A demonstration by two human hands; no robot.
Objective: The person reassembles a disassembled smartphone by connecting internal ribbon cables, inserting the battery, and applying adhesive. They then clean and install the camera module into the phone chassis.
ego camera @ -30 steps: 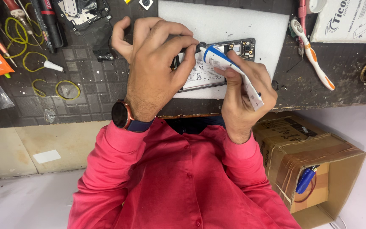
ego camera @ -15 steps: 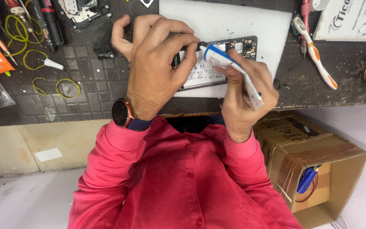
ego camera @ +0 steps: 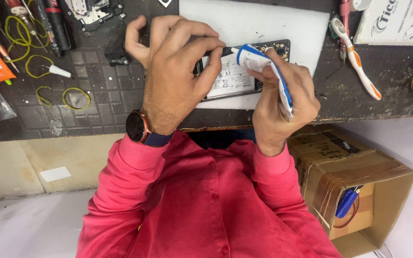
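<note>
left hand: spread over the left part of the opened phone, fingers curled down; thumb and forefinger tips are pinched together at the top edge of the phone, beside the tube's tip. whether they grip a small part there, i cannot tell.
right hand: closed around a white and blue tube, fingers wrapped over its body, the tip pointing left onto the phone's upper edge.
phone: back cover off, lying flat on a white foam pad at the middle of the dark work mat; battery label and a strip of circuit board at the top show, the rest is hidden under the hands.
progress: the phone is already open and its insides bare; the tube's tip sits at the top edge, so paste or glue looks to be going on there. how much of the edge is covered is hidden. no cover is back on the phone.
around: yellow rubber bands and a small white nozzle lie left on the mat, screwdrivers at the far left top, an orange and white brush to the right, well apart from the phone.
below the bench: an open cardboard box by the person's right side.
wrist: a watch on the left arm, pink sleeve below it.
</note>
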